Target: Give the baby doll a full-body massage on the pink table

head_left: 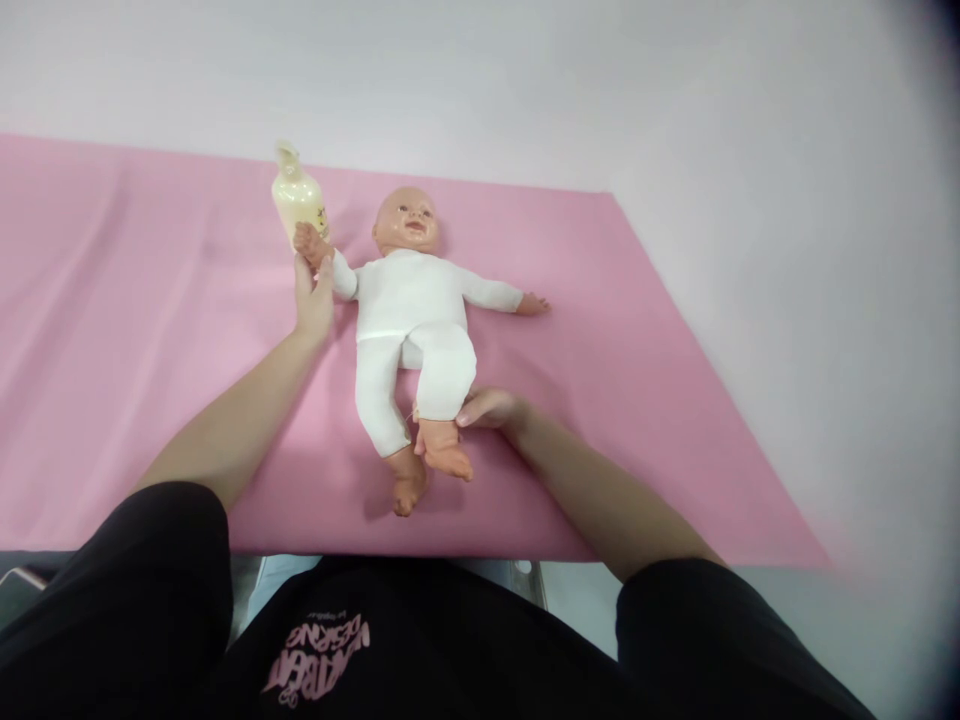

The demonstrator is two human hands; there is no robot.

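— Upper band of frame: plain pale wall [525,70], greyish white, unmarked, evenly lit, no hard shadows.

— Centre and left: pink sheet [112,330] spread flat, faint creases toward the left, far edge straight against the wall.

— Right side: pale grey surface [825,350] beside the sheet's slanted edge, blurred toward the frame corner.

— Lower edge: strip of grey below the pink sheet; dark flat object [19,585] at far lower left, only partly visible, kind unclear.
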